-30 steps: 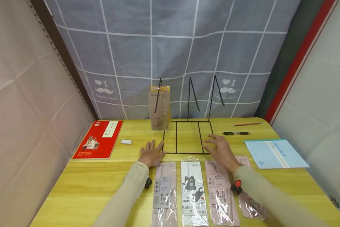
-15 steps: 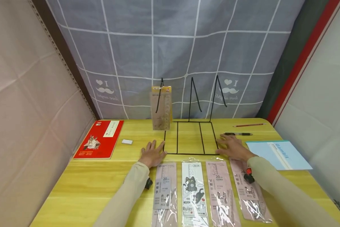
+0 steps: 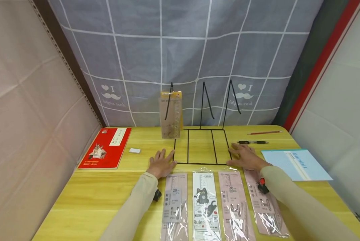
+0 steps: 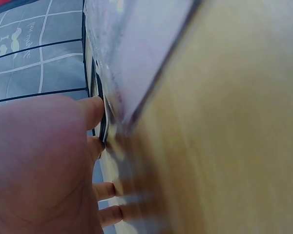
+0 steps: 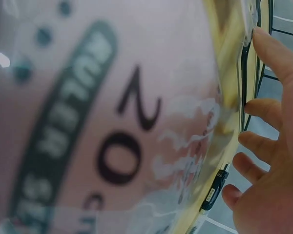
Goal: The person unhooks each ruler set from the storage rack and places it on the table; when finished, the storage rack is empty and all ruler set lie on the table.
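Observation:
A black wire display rack point(image 3: 188, 147) stands at the back middle, with three upright hooks. My left hand point(image 3: 161, 165) rests flat with fingers spread, thumb at the left front corner of its base. At the right front corner, my right hand point(image 3: 246, 156) touches the base wire with extended fingers. A ruler set pack point(image 3: 169, 115) hangs on the left hook. Several packs lie in a row in front: a pink ruler set point(image 3: 175, 197), a white cat-printed ruler set point(image 3: 204, 201), another pink one point(image 3: 234, 201) and one point(image 3: 262, 204) partly under my right wrist.
A red notebook point(image 3: 106, 147) and a white eraser point(image 3: 134, 151) lie to the left. On the right are a black pen point(image 3: 253, 142), a red pencil point(image 3: 264, 133) and a light-blue notebook point(image 3: 295, 164). A grey checked curtain point(image 3: 183, 57) hangs behind the table.
My right hand has moved right, from over the rack's base to its right front corner, uncovering more of the pink ruler packs. My left hand has stayed in place.

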